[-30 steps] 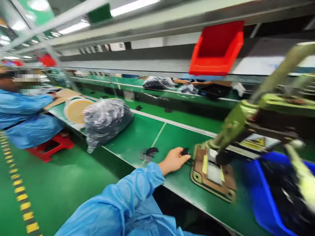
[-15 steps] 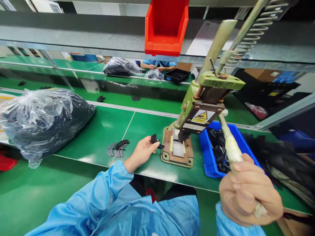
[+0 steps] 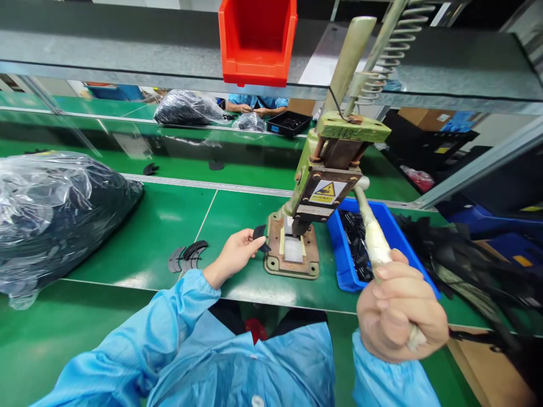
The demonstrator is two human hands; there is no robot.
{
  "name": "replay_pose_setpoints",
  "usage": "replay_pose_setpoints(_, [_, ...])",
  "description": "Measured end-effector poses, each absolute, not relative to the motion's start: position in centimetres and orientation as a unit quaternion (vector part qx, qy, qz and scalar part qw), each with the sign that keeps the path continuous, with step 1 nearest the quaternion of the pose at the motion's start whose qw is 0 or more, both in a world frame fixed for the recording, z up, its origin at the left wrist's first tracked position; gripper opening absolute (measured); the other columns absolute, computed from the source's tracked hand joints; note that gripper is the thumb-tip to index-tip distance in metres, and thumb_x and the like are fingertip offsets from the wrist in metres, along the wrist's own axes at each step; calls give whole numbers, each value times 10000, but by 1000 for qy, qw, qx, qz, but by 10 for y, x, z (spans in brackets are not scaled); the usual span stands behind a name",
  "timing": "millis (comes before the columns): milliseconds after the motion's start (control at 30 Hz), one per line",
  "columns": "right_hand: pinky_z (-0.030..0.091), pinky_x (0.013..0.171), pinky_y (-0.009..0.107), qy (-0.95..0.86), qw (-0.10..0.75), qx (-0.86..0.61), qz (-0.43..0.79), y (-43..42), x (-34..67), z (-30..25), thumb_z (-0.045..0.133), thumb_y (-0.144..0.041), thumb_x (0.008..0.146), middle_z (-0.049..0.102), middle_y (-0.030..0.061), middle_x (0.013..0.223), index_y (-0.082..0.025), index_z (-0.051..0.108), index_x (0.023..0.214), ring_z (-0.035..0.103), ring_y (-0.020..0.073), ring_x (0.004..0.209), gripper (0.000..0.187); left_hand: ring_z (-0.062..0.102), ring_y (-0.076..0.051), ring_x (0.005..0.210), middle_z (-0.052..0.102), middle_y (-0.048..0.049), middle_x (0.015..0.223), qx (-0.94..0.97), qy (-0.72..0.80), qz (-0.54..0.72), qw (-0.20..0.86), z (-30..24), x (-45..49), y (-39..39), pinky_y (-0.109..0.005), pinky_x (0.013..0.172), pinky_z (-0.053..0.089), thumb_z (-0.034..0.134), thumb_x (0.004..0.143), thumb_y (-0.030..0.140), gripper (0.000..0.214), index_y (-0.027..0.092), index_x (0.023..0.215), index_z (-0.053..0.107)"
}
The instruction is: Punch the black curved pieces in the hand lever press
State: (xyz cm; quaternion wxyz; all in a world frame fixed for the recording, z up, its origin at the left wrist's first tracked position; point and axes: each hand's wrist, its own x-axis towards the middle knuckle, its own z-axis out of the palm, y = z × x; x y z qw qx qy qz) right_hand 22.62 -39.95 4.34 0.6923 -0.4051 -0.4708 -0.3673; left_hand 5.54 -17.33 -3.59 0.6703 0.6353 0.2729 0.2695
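My left hand [image 3: 236, 254] pinches a small curved black part [image 3: 259, 234] just left of the base plate [image 3: 292, 265] of a green hand press [image 3: 335, 164]. My right hand [image 3: 399, 308] is wrapped round the press's pale lever handle [image 3: 372, 234], low at the right. Under the press head a white pad [image 3: 293, 249] lies on the base. A short stack of the same black curved parts [image 3: 186, 255] rests on the green belt to the left of my left hand.
A blue bin [image 3: 343, 265] of black parts stands right of the press. A large clear bag [image 3: 55, 209] of black parts lies at the left. A red bin [image 3: 257, 39] hangs overhead. Across the line another person's hands [image 3: 254, 109] work beside a black tray [image 3: 291, 123].
The view swung right, then settled on the press. My left hand lifted the black part off the belt beside the base. My right hand came into view gripping the lever.
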Motion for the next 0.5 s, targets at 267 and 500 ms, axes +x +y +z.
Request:
replay_pose_setpoints(267, [604,959,552,-475,699,-407,-348,-399,220,46,705,-312,866,576,-45,604,-221,512,626,652,167,694,321,511,-102,550,588,35,649,718,235,159,635,-38,94,-155,-225,530,406,761,878,653,485,201,822,594])
replay_pose_setpoints(500, [597,971,613,-479,691,-424,-336,-402,216,46,680,-321,896,559,-43,622,-234,512,639,630,188,703,319,511,-103,519,615,26,643,749,229,110,612,-32,131,-149,-228,505,375,786,893,559,406,190,836,624])
